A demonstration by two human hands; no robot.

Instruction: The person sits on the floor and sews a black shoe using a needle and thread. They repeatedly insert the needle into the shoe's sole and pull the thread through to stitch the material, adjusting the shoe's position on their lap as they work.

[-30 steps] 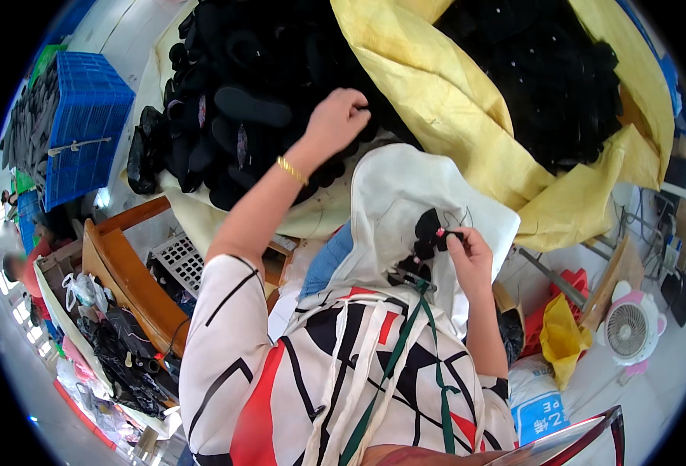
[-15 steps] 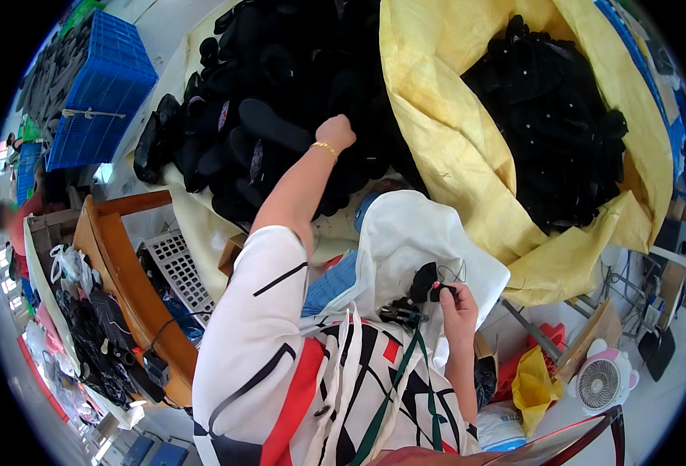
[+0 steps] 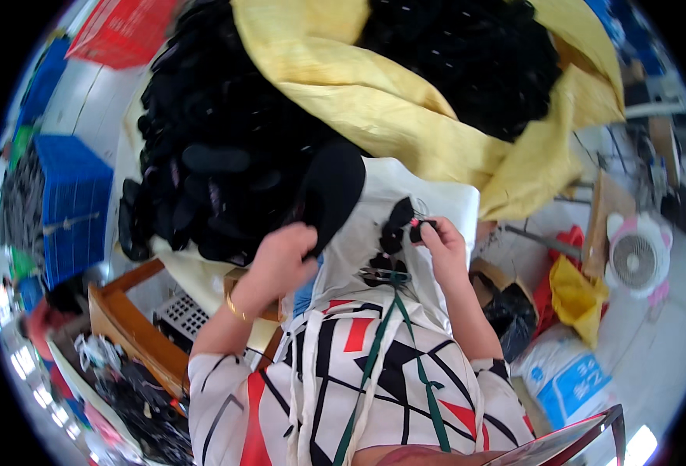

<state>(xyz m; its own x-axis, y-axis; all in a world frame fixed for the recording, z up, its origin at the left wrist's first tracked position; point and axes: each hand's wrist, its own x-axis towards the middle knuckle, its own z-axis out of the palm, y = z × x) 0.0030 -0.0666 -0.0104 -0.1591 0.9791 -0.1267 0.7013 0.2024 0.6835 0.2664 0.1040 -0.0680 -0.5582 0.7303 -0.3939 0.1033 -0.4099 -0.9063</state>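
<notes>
My left hand (image 3: 279,268), with a gold bracelet at the wrist, is closed on the near end of a black cloth shoe (image 3: 332,190), its broad end pointing up and away. Motion blurs this hand a little. Over the white cloth (image 3: 453,186) on my lap, my right hand (image 3: 445,245) pinches a small black bow (image 3: 396,220) with a pinkish-red bit at its middle. Thin wire or thread loops beside it. Dark snips (image 3: 382,274) lie just below on the cloth, by a green ribbon (image 3: 396,311) hanging from my neck.
A heap of black shoes (image 3: 211,159) lies ahead on the left. Beside it, a yellow sack (image 3: 405,105) holds more black pieces. Blue crate (image 3: 79,210) and wooden frame (image 3: 137,322) stand left; a white fan (image 3: 638,256) and yellow bag (image 3: 580,299) are right.
My left hand has drawn back from the heap toward my lap and now has a black shoe in it. My right hand still pinches the bow. The whole view has shifted.
</notes>
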